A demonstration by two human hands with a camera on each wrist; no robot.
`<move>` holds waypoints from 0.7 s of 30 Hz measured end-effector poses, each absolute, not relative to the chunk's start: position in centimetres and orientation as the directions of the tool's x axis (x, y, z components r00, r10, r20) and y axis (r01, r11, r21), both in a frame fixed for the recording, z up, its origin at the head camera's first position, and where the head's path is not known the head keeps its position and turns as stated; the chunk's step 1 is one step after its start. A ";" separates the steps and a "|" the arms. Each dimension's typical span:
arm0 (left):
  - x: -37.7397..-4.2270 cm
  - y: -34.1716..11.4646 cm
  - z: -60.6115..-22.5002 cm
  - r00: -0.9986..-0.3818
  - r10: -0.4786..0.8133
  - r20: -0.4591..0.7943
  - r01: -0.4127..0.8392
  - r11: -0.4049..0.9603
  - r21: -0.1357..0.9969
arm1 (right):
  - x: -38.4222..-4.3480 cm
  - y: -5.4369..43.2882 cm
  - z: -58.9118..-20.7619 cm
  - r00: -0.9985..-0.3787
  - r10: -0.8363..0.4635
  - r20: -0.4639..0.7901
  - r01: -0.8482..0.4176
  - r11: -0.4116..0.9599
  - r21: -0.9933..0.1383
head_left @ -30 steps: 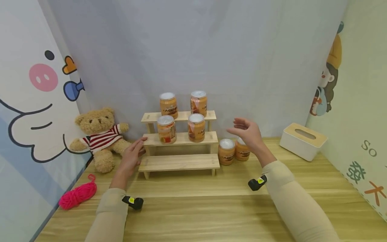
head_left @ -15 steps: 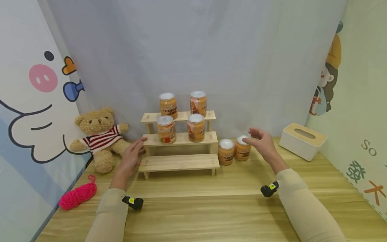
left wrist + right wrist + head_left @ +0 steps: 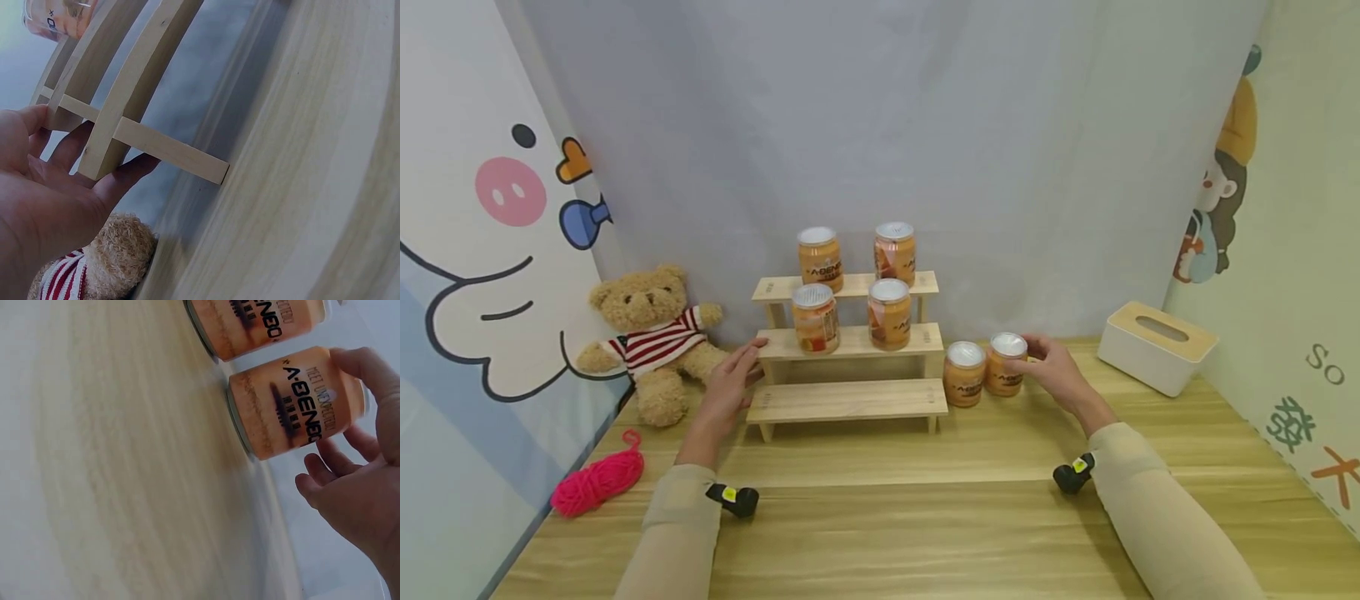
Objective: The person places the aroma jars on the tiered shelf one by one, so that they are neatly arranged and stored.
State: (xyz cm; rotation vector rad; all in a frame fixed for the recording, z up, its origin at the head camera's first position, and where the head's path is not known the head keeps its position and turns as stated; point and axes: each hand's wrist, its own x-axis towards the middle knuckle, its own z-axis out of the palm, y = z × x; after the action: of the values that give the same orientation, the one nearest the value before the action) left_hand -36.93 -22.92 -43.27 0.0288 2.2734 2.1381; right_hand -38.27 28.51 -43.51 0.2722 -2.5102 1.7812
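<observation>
My left hand (image 3: 724,400) grips the left end of a three-tier wooden display stand (image 3: 850,402). In the left wrist view its thumb lies at a tier's edge, with fingers around the end of the stand (image 3: 115,119). On the table right of the stand, my right hand (image 3: 1060,379) holds an orange can (image 3: 1004,377) with a silver lid. The right wrist view has the thumb on one side of this can (image 3: 281,409) near its top and fingers on the other. A similar can (image 3: 964,385) stands just left of it, by the stand.
Two orange cans stand on the top tier and two on the middle tier (image 3: 748,343). A teddy bear (image 3: 658,346) in a striped shirt sits at left, behind pink yarn (image 3: 598,482). A white tissue box (image 3: 1153,354) stands at right, before the curtain (image 3: 1000,167).
My right hand has moved right and down from above the two table cans to the right-hand one, and its thumb and fingers have closed around it. The left hand stays on the stand.
</observation>
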 end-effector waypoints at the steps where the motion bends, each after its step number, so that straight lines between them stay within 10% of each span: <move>1: -37.0 -22.9 -43.3 -1.000 0.027 -0.002 0.000 0.061 0.998 | -38.3 28.6 -43.5 -0.982 -0.121 0.145 -0.176 0.318 -0.932; 21: -37.2 -23.0 -43.4 -1.000 0.024 -0.019 -0.018 0.050 0.999 | -39.3 28.2 -44.5 -0.972 -0.199 0.123 -0.173 0.259 -0.950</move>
State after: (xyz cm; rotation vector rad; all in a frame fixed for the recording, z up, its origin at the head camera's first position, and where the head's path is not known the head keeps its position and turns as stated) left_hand -37.18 -23.01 -43.35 0.0068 2.2545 2.1441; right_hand -39.33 28.25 -44.46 0.3707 -2.5095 1.8889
